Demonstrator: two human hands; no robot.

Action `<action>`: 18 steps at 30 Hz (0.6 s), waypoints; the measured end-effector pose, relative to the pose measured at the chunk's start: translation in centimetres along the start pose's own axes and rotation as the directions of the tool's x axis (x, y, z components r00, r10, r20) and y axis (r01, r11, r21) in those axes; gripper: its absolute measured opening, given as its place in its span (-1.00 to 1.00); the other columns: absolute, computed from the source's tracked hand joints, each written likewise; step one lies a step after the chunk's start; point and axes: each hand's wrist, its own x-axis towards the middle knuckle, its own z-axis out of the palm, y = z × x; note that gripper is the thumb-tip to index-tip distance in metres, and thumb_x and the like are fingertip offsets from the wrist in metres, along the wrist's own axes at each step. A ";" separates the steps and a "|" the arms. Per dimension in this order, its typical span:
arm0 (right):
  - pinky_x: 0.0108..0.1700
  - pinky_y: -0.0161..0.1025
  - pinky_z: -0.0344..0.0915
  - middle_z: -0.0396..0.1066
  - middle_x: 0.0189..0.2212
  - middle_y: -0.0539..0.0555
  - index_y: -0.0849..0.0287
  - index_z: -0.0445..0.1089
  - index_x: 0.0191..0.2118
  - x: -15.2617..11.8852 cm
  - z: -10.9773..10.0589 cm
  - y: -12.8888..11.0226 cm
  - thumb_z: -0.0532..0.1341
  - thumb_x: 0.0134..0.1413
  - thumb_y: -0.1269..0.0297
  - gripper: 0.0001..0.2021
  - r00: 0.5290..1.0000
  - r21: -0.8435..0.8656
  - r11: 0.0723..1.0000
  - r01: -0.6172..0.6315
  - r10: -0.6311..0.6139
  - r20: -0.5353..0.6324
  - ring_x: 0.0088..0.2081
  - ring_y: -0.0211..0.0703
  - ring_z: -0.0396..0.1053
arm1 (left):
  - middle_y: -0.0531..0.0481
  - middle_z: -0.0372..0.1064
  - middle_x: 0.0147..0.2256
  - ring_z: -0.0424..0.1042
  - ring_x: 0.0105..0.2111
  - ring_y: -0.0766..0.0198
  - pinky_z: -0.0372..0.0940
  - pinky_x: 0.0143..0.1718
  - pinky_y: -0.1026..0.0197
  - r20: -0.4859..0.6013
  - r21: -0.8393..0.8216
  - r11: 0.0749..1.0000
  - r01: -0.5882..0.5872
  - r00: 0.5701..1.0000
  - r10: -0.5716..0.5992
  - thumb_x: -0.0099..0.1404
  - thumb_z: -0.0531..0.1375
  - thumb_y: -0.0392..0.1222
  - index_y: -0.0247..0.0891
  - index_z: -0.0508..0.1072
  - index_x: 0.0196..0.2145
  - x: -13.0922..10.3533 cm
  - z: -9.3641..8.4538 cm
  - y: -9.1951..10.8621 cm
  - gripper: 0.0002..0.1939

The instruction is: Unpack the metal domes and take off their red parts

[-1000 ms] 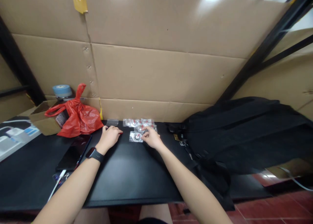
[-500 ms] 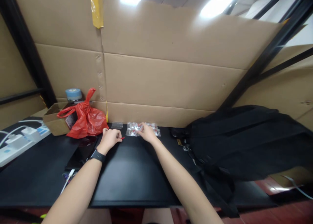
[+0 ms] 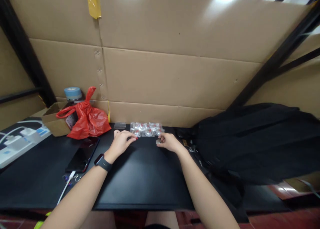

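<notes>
Now, nearest, a smartphone [image 3: 83,154] lies left of and nearer than the pkt cluster [image 3: 149,132], w/ a white charging cable [image 3: 67,187] at its near end. R hand [image 3: 170,141], which was over the pkts a sec ago, has come off them & is just nearer than the cluster's right end, thumb & fingertips pinching a small round disc [image 3: 158,141]; can't tell if it's bagged or touching the desk. L hand [image 3: 121,142] has shifted in toward the cluster's near-left corner, thumb & index pinching a small red piece [image 3: 136,138], type unclear. The pkt that stuck out in front earlier is now in w/ the rest: approx. two rows, clear film, round red-marked items inside. So my read: grouping looks tidy, w/ the disc kept apart from it. Farther back, a clear plastic piece [image 3: 119,125] lies flat just left of the cluster; cardboard panel [image 3: 160,79] stands behind it.
</notes>
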 end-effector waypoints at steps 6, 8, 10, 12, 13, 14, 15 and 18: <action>-0.29 -0.31 0.21 0.47 -0.40 -0.03 0.08 0.43 -0.23 -0.4 0.0 -1.1 0.37 -0.25 0.36 -0.67 0.999 -0.080 0.996 -0.042 0.041 -0.016 -0.35 -0.16 0.42 | 0.00 0.52 -0.11 0.38 -0.03 0.14 -0.02 -0.04 0.05 -0.034 0.026 0.999 -0.041 0.999 0.041 0.43 0.12 -0.05 -0.08 0.56 -0.26 -0.4 0.5 1.4 -0.77; -0.29 -0.32 0.23 0.46 -0.38 -0.04 0.10 0.42 -0.24 -0.5 0.1 -1.6 0.36 -0.29 0.39 -0.65 1.000 -0.018 1.000 -0.014 0.014 -0.021 -0.36 -0.20 0.40 | 0.00 0.47 -0.06 0.35 0.01 0.13 0.00 -0.03 0.04 -0.054 0.026 0.999 -0.030 0.998 0.032 0.43 0.11 -0.05 -0.09 0.55 -0.24 -0.5 0.8 1.8 -0.78; -0.29 -0.32 0.27 0.45 -0.36 -0.03 0.13 0.40 -0.24 -0.6 0.2 -2.4 0.33 -0.28 0.40 -0.66 0.998 0.126 0.990 0.061 -0.057 -0.039 -0.37 -0.23 0.38 | -0.02 0.43 -0.03 0.32 0.03 0.10 0.02 -0.01 0.02 -0.055 0.008 1.000 -0.007 0.998 0.007 0.43 0.10 -0.05 -0.09 0.54 -0.24 -0.6 1.1 2.2 -0.78; -0.27 -0.31 0.31 0.45 -0.33 -0.01 0.15 0.39 -0.21 -0.7 0.5 -3.6 0.31 -0.23 0.38 -0.67 0.984 0.298 0.939 0.171 -0.151 -0.090 -0.35 -0.22 0.39 | -0.03 0.40 -0.03 0.31 0.04 0.07 0.06 0.01 0.00 -0.049 -0.025 0.999 0.022 0.999 -0.023 0.43 0.10 -0.04 -0.11 0.53 -0.24 -0.7 1.4 2.5 -0.77; -0.26 -0.31 0.33 0.45 -0.30 0.01 0.14 0.39 -0.20 -0.9 0.7 -4.4 0.31 -0.22 0.37 -0.67 0.972 0.366 0.902 0.229 -0.194 -0.130 -0.31 -0.21 0.40 | -0.04 0.40 -0.03 0.31 0.05 0.06 0.07 0.02 -0.02 -0.048 -0.045 0.998 0.034 0.998 -0.037 0.42 0.11 -0.04 -0.11 0.53 -0.24 -0.7 1.5 2.7 -0.78; -0.25 -0.30 0.34 0.44 -0.27 0.03 0.14 0.39 -0.19 -1.0 0.9 -5.1 0.32 -0.21 0.36 -0.67 0.955 0.418 0.861 0.290 -0.233 -0.183 -0.27 -0.18 0.41 | -0.04 0.39 -0.03 0.31 0.05 0.05 0.09 0.03 -0.04 -0.048 -0.065 0.997 0.044 0.998 -0.047 0.41 0.11 -0.04 -0.11 0.53 -0.25 -0.8 1.5 2.8 -0.78; -0.24 -0.29 0.35 0.44 -0.23 0.04 0.13 0.38 -0.19 -1.1 1.2 -5.9 0.32 -0.20 0.36 -0.67 0.935 0.459 0.818 0.347 -0.264 -0.237 -0.22 -0.16 0.42 | -0.04 0.39 -0.03 0.31 0.05 0.05 0.11 0.04 -0.05 -0.051 -0.086 0.995 0.051 0.997 -0.055 0.40 0.12 -0.04 -0.11 0.53 -0.26 -0.8 1.6 2.9 -0.79; -0.20 -0.25 0.39 0.41 -0.12 0.10 0.10 0.38 -0.19 -1.7 2.0 -7.8 0.33 -0.15 0.34 -0.70 0.884 0.544 0.701 0.461 -0.309 -0.351 -0.10 -0.10 0.42 | -0.04 0.38 -0.03 0.32 0.06 0.05 0.18 0.06 -0.04 -0.064 -0.168 0.984 0.054 0.996 -0.066 0.36 0.16 -0.06 -0.12 0.53 -0.28 -0.7 1.7 3.0 -0.82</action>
